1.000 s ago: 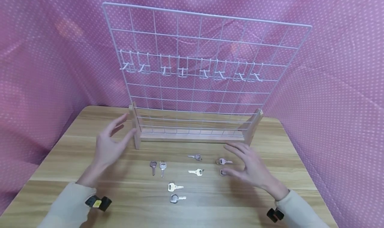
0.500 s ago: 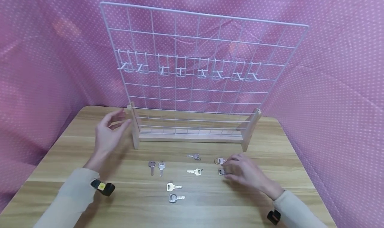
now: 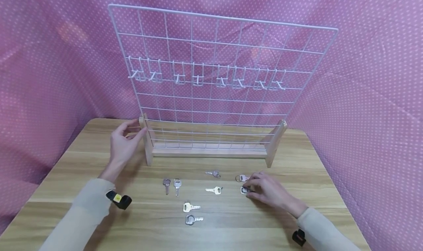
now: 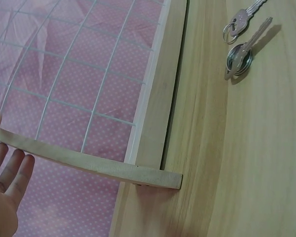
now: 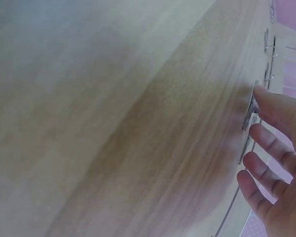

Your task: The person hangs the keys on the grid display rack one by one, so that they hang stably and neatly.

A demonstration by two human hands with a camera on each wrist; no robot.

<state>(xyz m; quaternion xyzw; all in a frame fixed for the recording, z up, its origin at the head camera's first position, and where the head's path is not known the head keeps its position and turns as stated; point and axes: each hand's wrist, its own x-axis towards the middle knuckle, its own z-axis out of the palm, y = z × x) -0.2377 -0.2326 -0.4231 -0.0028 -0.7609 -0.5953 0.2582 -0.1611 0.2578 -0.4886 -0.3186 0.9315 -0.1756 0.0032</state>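
My left hand (image 3: 123, 145) holds the left wooden upright (image 3: 147, 144) of a white wire grid rack (image 3: 211, 113). In the left wrist view the thumb lies on one side of that upright and the fingers on the other. Down on the table, my right hand (image 3: 271, 191) has thumb and index finger at a key (image 3: 244, 190), pinching it; its blade is hidden by the fingers. Just behind it lies another key with a ring (image 3: 243, 178), partly covered by the same hand. In the right wrist view the pinched key (image 5: 249, 112) sits between thumb and index fingertip.
Several single-prong hooks (image 3: 198, 80) hang in a row across the grid. More keys lie on the wooden table (image 3: 231, 232): a pair at left (image 3: 166, 185), a pair in front (image 3: 190, 219) and a pair at centre (image 3: 214, 190). Pink dotted cloth (image 3: 370, 97) surrounds the table.
My left hand has moved right onto the upright and taken hold of it. The right hand has come down, its fingers drawing together at the key. The view has shifted slightly.
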